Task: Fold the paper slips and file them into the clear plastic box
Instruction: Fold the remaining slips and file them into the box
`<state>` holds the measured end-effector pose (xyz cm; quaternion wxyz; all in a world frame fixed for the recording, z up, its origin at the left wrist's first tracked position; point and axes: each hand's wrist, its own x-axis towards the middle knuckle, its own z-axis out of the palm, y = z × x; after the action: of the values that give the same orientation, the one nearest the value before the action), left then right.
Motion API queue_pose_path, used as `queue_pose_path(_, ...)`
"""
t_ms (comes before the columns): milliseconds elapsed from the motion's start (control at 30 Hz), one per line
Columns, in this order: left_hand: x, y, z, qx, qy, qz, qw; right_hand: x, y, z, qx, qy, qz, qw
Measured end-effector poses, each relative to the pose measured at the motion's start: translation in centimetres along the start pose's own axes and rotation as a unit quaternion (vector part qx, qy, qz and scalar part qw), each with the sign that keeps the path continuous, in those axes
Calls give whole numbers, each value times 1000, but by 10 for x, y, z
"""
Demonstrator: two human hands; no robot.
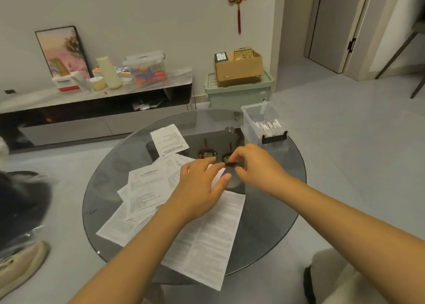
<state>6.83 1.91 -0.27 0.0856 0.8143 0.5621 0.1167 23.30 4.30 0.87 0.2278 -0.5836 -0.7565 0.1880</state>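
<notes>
Several printed paper slips (147, 188) lie spread over the left half of a round dark glass table (276, 211). One long slip (207, 239) hangs over the near edge. A separate slip (169, 140) lies farther back. My left hand (200, 188) rests over a small white slip (217, 176) at the table's middle, fingers extended on it. My right hand (255, 165) has its fingers curled at the slip's far edge; what it pinches is blurred. The clear plastic box (264, 124) stands at the table's far right with folded slips inside.
A low TV cabinet (96, 101) with a picture frame, tubs and a cone stands along the far wall. A green storage bin (239, 92) carries a cardboard box. A shoe (20, 264) and a dark bag lie on the floor at left.
</notes>
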Motion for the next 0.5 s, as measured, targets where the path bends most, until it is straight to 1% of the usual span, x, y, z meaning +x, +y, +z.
queue_pose_path(133, -12, -26, 5, 55, -77, -92, 991, -4, -2, 15, -30, -40, -10, 999)
queue_pose_path(233, -24, -49, 7, 34, -118, -132, 984, -6, -2, 27, -54, -67, -11, 996)
queue_pose_path(300, -29, -60, 10, 28, -136, -137, 981, -7, -1, 33, -71, -82, -14, 994)
queue_pose_path(367, -30, -64, 13, 24, -118, -128, 984, -8, 0, 36, -84, -95, -13, 992)
queue_pose_path(500, -31, -65, 14, -52, -44, -116, 991, -10, 0, 38, -97, -106, -20, 989)
